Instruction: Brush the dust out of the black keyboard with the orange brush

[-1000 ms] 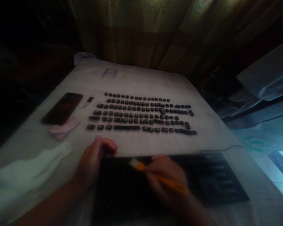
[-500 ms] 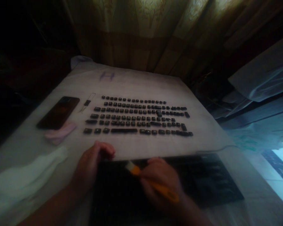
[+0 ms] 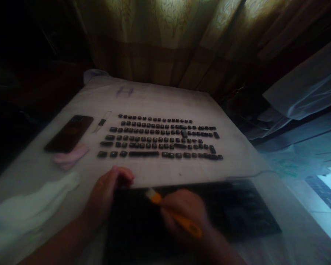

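A black keyboard base (image 3: 237, 217) without its keycaps lies at the front of the cloth-covered table. Its inner detail is too dark to make out. My right hand (image 3: 183, 206) is closed around a paintbrush (image 3: 186, 224) with an orange handle and pale bristles. The bristle end points up and left, over the keyboard near its far edge. At the far left corner my left hand (image 3: 107, 191) holds the keyboard, fingers curled. Beyond the keyboard, black keycaps (image 3: 143, 154) lie in several rows, with a long spacebar among them.
A dark phone (image 3: 68, 133) lies at left, partly on a pink cloth (image 3: 70, 157). Beside it is a wire keycap puller (image 3: 102, 122). White fabric (image 3: 30, 206) covers the near left. A cable (image 3: 253, 174) runs off right, and a curtain (image 3: 160, 51) hangs behind.
My right hand and the paintbrush have shifted slightly left over the keyboard. My left hand stays at the corner. The view has shifted a little.
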Demonstrator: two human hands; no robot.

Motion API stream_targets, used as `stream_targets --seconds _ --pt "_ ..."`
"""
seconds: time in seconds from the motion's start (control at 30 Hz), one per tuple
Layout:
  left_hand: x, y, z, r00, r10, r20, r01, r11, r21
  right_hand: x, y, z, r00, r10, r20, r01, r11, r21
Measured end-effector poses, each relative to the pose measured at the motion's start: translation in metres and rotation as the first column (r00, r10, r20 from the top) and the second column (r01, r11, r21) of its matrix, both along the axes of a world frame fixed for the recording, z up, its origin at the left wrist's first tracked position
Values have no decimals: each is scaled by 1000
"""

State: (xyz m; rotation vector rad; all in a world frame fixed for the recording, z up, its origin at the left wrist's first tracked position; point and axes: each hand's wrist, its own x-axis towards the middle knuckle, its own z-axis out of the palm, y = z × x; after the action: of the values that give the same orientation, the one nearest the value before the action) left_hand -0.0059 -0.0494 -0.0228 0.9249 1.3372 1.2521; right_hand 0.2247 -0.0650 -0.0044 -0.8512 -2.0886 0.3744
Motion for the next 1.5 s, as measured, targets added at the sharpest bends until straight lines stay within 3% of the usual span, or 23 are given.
stream_targets --seconds 0.43,0.83,1.2,1.37,1.5 --pt "-2 -1 -1 997 -11 -74 11 1000 5 2 -1 -4 998 -21 54 23 999 -46" --pt "0 -1 0 999 -32 -19 33 999 31 8 2 4 998 -23 -66 20 998 -55" --pt "1 0 3 998 -32 -47 33 999 18 0 -2 -6 998 3 59 0 999 -40" --pt "0 -1 2 995 -34 -99 38 999 37 1 0 -6 996 35 79 -32 999 -29" --pt "1 -2 9 954 -96 -283 138 982 131 1 -1 -7 995 40 87 -41 999 11"
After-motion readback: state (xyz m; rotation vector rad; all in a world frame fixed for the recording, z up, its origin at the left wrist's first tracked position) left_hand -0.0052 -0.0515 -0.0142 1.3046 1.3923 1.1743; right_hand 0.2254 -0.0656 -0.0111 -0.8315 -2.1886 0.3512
